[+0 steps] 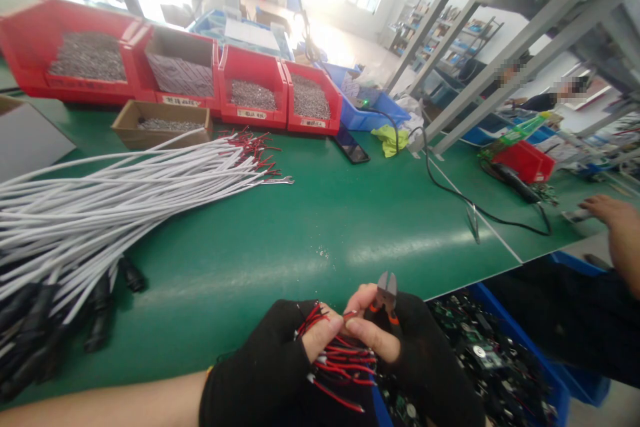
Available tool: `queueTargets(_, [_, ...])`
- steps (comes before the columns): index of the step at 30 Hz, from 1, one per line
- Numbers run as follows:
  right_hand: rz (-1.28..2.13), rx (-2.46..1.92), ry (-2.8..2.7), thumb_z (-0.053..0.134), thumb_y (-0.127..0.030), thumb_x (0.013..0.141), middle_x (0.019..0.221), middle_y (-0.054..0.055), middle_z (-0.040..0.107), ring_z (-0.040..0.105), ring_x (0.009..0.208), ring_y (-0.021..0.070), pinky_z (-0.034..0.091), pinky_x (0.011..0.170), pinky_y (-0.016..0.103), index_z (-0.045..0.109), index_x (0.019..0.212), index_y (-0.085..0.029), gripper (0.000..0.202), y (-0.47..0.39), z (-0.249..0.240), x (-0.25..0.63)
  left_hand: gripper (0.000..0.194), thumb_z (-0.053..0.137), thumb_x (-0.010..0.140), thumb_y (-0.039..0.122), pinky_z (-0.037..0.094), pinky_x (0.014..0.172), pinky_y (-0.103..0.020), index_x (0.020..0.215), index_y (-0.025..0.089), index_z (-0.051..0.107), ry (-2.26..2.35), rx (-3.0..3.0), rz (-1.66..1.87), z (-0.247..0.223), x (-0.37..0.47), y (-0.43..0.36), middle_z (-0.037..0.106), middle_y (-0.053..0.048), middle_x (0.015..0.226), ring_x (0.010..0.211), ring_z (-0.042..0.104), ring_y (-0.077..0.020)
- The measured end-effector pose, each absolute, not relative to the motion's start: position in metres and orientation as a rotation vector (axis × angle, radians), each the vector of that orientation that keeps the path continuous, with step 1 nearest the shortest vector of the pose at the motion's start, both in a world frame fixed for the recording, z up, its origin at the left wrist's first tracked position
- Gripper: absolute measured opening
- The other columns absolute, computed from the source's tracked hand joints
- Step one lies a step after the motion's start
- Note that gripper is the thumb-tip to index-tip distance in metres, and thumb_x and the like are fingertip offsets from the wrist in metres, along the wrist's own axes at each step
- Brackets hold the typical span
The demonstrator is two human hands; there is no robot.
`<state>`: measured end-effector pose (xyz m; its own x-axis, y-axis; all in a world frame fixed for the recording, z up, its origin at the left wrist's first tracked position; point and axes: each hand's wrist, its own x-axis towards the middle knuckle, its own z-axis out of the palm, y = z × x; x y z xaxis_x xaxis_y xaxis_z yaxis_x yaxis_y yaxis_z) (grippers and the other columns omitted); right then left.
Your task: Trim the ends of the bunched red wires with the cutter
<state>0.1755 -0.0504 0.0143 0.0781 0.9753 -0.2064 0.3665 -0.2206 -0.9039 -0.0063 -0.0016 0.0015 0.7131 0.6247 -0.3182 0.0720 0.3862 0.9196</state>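
Observation:
My left hand, in a black fingerless glove, is closed around a bunch of thin red and black wires at the bottom centre. My right hand wears a matching glove and has diagonal cutters with orange-marked handles tucked in it, jaws pointing up. Its thumb and forefinger also pinch the end of one wire, right against my left thumb. Left of my hands lies a large bundle of white cables. Their far ends show red wires, the near ends black connectors.
Red bins of small metal parts line the back, behind a small cardboard box. A wrench, a phone and tweezers lie on the green table. Below right is a blue crate of circuit boards; a co-worker's hand is nearby.

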Motion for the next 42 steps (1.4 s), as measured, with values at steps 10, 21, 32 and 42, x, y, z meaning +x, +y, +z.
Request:
queueTargets(10, [1.087,-1.675,-1.409,0.065,-0.036,0.084,0.07,0.002,0.067,0.064,0.063,0.0104,0.053,0.059,0.018,0.067,0.082,-0.014,0.022,-0.052,0.014,0.174,0.052,0.053,0.088,0.063,0.044,0.062,-0.027,0.074,0.014,0.062,0.759,1.15,0.442,-0.004,-0.007,-0.003,0.06,-0.005,0.068,0.064,0.053,-0.0174])
queueTargets(21, [1.039,-1.706,-1.318,0.065,-0.044,0.086,0.072,0.001,0.067,0.064,0.065,0.0091,0.053,0.061,0.015,0.066,0.083,-0.016,0.028,-0.056,0.012,0.17,0.048,0.052,0.093,0.056,0.043,0.059,-0.024,0.07,0.014,0.061,0.74,1.184,0.491,-0.001,-0.008,-0.003,0.054,-0.001,0.061,0.058,0.048,-0.0141])
queueTargets(32, [1.115,-1.632,-1.576,0.044,-0.047,0.099,0.077,0.006,0.071,0.066,0.066,0.0128,0.053,0.061,0.02,0.074,0.093,-0.016,0.044,-0.075,-0.006,0.173,0.051,0.052,0.087,0.062,0.041,0.056,-0.025,0.066,0.015,0.058,0.786,1.139,0.45,-0.003,-0.005,-0.003,0.049,0.0,0.057,0.055,0.045,-0.0135])
queueTargets(42, [0.914,-1.677,-1.744,0.054,-0.046,0.096,0.089,0.007,0.07,0.065,0.081,0.0133,0.056,0.075,0.024,0.07,0.101,-0.015,0.035,-0.083,-0.012,0.174,0.055,0.05,0.092,0.064,0.041,0.057,-0.025,0.069,0.015,0.059,0.835,1.215,0.448,-0.012,-0.007,-0.006,0.053,-0.001,0.062,0.059,0.048,-0.0143])
